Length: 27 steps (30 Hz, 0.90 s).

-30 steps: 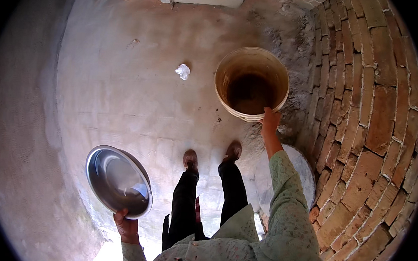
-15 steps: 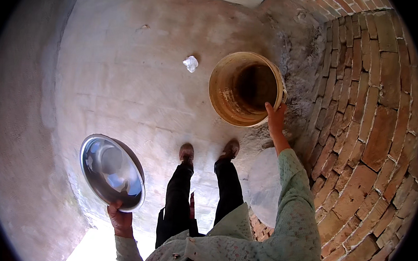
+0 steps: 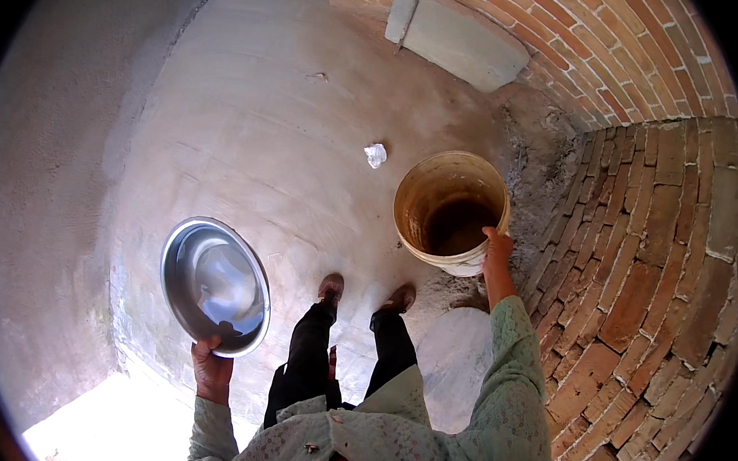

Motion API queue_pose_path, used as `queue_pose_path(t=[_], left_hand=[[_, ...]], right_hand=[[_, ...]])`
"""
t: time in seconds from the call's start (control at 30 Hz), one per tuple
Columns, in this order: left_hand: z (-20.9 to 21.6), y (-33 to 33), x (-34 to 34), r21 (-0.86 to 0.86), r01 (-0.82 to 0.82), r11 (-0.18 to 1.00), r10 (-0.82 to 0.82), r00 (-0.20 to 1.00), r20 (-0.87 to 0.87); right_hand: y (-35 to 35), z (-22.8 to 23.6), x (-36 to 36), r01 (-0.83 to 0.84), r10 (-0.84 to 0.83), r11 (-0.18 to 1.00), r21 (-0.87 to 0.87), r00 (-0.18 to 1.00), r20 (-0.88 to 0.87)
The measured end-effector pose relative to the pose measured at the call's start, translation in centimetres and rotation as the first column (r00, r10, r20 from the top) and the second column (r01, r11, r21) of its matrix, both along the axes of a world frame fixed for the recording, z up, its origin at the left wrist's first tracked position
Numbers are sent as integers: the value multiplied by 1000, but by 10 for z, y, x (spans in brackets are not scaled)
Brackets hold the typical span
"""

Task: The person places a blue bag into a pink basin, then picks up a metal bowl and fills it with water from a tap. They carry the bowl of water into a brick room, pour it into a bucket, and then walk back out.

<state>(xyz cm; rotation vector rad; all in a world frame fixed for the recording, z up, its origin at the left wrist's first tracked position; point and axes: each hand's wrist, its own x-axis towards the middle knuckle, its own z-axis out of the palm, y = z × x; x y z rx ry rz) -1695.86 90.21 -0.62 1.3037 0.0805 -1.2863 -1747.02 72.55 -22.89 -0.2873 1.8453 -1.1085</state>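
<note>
My left hand point(image 3: 211, 373) grips the near rim of a shiny metal basin point(image 3: 218, 274), which hangs tilted over the floor at the left. Reflections fill its inside, and I make out nothing lying in it. On the right, my right hand point(image 3: 498, 262) is closed over the rim of a stained, cream-coloured plastic bucket point(image 3: 443, 189), fingers inside the edge. The bucket's mouth faces up toward me, and its bottom is dark. Whether the dark part is liquid or shadow I cannot tell. The two vessels are well apart.
A rough brick wall point(image 3: 636, 289) rises close on my right and meets another at the back. A grey slab point(image 3: 457, 37) leans there. Crumpled white paper or plastic point(image 3: 375, 155) lies on the concrete floor point(image 3: 247, 155). A pale round slab point(image 3: 454, 362) sits beside my right foot.
The view has turned, showing more of the back wall. In the picture, the bucket has come lower and shows more of its outer side; the basin's mouth faces up more fully. Both grips stay.
</note>
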Motion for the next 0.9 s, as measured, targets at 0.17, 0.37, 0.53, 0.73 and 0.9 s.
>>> queue_pose_path(t=[0.17, 0.37, 0.53, 0.73, 0.9], left_hand=[[42, 4, 3, -52, -99, 994, 100, 994, 31], [79, 14, 21, -184, -218, 958, 226, 974, 22], [101, 2, 43, -199, -287, 937, 294, 956, 4], [82, -23, 98, -208, -360, 909, 360, 932, -40], [95, -62, 158, -126, -391, 912, 391, 920, -23]], right_hand=[[13, 73, -6, 0, -9, 999, 51, 983, 182], [1, 164, 6, -75, 36, 992, 103, 940, 339], [-34, 213, 31, -136, 89, 989, 60, 865, 494], [-61, 252, 59, -100, 101, 995, -28, 876, 472], [-100, 340, 118, -76, 122, 988, -134, 918, 378]])
